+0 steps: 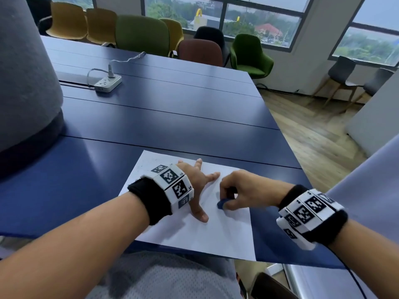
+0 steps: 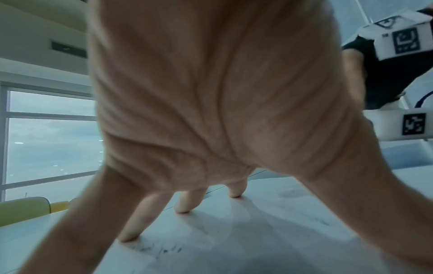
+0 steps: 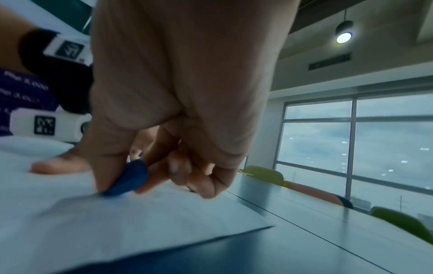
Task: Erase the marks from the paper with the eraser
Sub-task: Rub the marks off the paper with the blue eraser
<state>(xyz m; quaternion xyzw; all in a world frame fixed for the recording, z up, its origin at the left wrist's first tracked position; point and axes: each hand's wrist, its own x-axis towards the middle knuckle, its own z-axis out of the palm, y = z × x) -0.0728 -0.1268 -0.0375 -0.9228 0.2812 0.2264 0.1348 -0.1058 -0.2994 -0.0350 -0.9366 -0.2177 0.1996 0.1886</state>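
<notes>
A white sheet of paper (image 1: pixel 194 234) lies on the blue table near its front edge. My left hand (image 1: pixel 199 186) presses it down with fingers spread and straight; the fingertips (image 2: pixel 182 210) stand on the sheet. Faint grey pencil marks (image 2: pixel 161 249) show near the left fingers. My right hand (image 1: pixel 235 195) pinches a small blue eraser (image 1: pixel 221 204) between thumb and fingers, its tip touching the paper (image 3: pixel 140 222) just right of my left thumb. In the right wrist view the eraser (image 3: pixel 127 178) is blurred against the sheet.
The blue table (image 1: pixel 172 113) stretches away ahead. A white power strip (image 1: pixel 108 83) with a cable lies far left. A grey rounded object (image 1: pixel 23 83) stands at the left. Chairs (image 1: pixel 140 35) line the far side; wood floor (image 1: pixel 313 130) is on the right.
</notes>
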